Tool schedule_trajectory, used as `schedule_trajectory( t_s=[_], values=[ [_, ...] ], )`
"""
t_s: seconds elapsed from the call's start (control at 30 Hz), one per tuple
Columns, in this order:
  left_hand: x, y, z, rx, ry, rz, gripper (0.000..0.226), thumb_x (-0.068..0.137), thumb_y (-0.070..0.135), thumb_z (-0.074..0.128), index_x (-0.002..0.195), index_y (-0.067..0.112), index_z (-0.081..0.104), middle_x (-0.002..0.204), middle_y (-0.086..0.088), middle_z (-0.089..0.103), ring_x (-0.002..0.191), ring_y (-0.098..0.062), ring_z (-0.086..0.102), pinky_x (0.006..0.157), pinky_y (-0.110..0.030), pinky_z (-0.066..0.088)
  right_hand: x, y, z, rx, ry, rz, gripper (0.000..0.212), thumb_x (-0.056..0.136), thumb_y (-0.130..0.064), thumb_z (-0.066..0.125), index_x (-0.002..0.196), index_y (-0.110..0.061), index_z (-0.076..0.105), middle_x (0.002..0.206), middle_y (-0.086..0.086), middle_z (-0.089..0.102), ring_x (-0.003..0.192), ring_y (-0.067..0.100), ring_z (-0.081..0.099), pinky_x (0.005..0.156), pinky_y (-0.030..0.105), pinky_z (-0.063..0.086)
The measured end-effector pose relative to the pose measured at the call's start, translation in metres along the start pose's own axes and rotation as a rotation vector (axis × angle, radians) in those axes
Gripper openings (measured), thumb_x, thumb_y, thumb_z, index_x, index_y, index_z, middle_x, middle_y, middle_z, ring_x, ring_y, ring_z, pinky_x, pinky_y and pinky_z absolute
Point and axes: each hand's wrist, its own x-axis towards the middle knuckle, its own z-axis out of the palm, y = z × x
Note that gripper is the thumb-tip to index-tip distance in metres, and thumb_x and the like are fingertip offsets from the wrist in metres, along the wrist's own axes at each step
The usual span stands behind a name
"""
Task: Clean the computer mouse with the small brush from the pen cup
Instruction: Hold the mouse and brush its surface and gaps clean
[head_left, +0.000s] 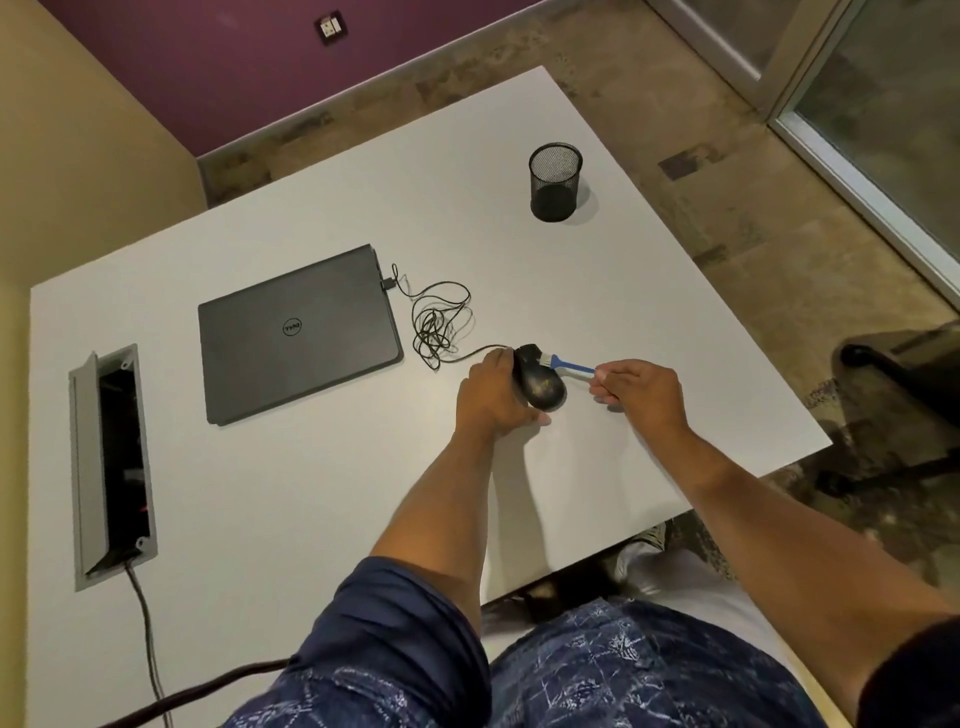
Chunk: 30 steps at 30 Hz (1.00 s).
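Note:
My left hand (493, 395) grips a black wired computer mouse (537, 382) from its left side, holding it tilted just above the white table (332, 493). My right hand (641, 387) pinches the end of a small brush with a blue handle (571, 365). The brush's pale bristles touch the front right of the mouse. The mouse's thin black cable (441, 322) lies in loose loops on the table and runs to the closed laptop. A black mesh pen cup (554, 182) stands upright at the far right of the table, with nothing visible inside.
A closed dark grey laptop (298, 332) lies left of the mouse. An open cable hatch (111, 462) is set in the table at the left, with a cord (148, 639) trailing toward me. A dark chair (904, 384) stands beyond the table's right edge.

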Motion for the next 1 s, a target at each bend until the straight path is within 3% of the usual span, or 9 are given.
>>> schedule_trajectory(
  t_s=[0.2,0.27,0.37,0.5,0.63,0.7,0.8,0.9,1.0],
  values=[
    [0.0,0.005,0.007,-0.011,0.005,0.015,0.11,0.054,0.061,0.095,0.144,0.017,0.049,0.143,0.0,0.053,0.13,-0.03,0.056,0.105,-0.043,0.052,-0.006,0.004,0.014,-0.037,0.027,-0.018,0.008,0.092,-0.013,0.07,0.095,-0.008,0.076,0.089,0.015,0.079,0.076,0.022,0.076,0.069,0.027,0.06],
    [0.001,0.006,0.009,0.002,0.004,0.014,0.109,0.055,0.061,0.094,0.144,0.017,0.05,0.142,-0.001,0.053,0.129,-0.03,0.056,0.104,-0.044,0.052,-0.007,0.004,0.015,-0.035,0.034,-0.032,0.011,0.093,-0.011,0.069,0.099,-0.004,0.075,0.091,0.016,0.078,0.072,0.017,0.075,0.062,0.017,0.056],
    [0.001,0.009,0.012,0.009,0.011,0.009,0.107,0.057,0.058,0.095,0.144,0.016,0.049,0.142,-0.002,0.053,0.129,-0.03,0.056,0.103,-0.045,0.052,-0.008,0.004,0.013,-0.059,0.018,-0.063,0.021,0.094,-0.011,0.07,0.112,-0.001,0.073,0.095,0.017,0.077,0.072,0.016,0.073,0.061,0.013,0.053],
    [0.004,0.011,0.014,0.003,0.028,-0.007,0.107,0.059,0.052,0.096,0.144,0.012,0.047,0.144,-0.005,0.052,0.129,-0.032,0.056,0.103,-0.047,0.053,-0.007,0.004,0.011,-0.117,-0.002,-0.072,0.022,0.094,-0.015,0.07,0.113,-0.003,0.074,0.096,0.015,0.077,0.082,0.025,0.075,0.076,0.027,0.059],
    [0.008,0.008,0.015,-0.022,0.016,-0.016,0.106,0.057,0.054,0.096,0.144,0.013,0.049,0.144,-0.004,0.052,0.13,-0.031,0.056,0.105,-0.045,0.052,-0.005,0.001,0.011,-0.162,-0.004,-0.058,0.014,0.093,-0.014,0.07,0.101,-0.005,0.077,0.086,0.014,0.078,0.071,0.019,0.073,0.058,0.014,0.052],
    [0.008,0.007,0.016,-0.038,0.017,-0.017,0.105,0.057,0.055,0.095,0.142,0.015,0.051,0.142,-0.003,0.054,0.129,-0.03,0.056,0.104,-0.044,0.052,-0.003,0.001,0.012,-0.198,0.001,-0.06,0.012,0.093,-0.015,0.071,0.099,-0.007,0.078,0.082,0.012,0.077,0.065,0.017,0.071,0.054,0.014,0.052],
    [0.009,0.005,0.016,-0.055,0.023,-0.027,0.101,0.057,0.054,0.094,0.141,0.016,0.053,0.139,-0.002,0.056,0.129,-0.029,0.056,0.103,-0.043,0.053,0.0,0.003,0.013,-0.274,0.018,-0.085,0.008,0.091,-0.015,0.073,0.094,-0.01,0.079,0.074,0.007,0.075,0.06,0.014,0.067,0.065,0.029,0.062],
    [0.009,0.005,0.017,-0.071,0.021,-0.028,0.101,0.057,0.054,0.094,0.142,0.019,0.052,0.14,-0.001,0.056,0.13,-0.029,0.055,0.104,-0.044,0.053,0.004,0.004,0.012,-0.343,0.04,-0.117,0.01,0.091,-0.014,0.072,0.091,-0.008,0.08,0.071,0.004,0.072,0.058,0.014,0.064,0.068,0.035,0.063],
    [0.008,0.005,0.017,-0.087,0.017,-0.034,0.106,0.056,0.053,0.094,0.146,0.021,0.05,0.143,-0.001,0.054,0.133,-0.03,0.053,0.106,-0.044,0.052,0.007,0.004,0.01,-0.38,0.11,-0.134,0.014,0.091,-0.014,0.07,0.09,-0.005,0.08,0.077,0.01,0.075,0.067,0.024,0.069,0.073,0.042,0.064]
  ],
)
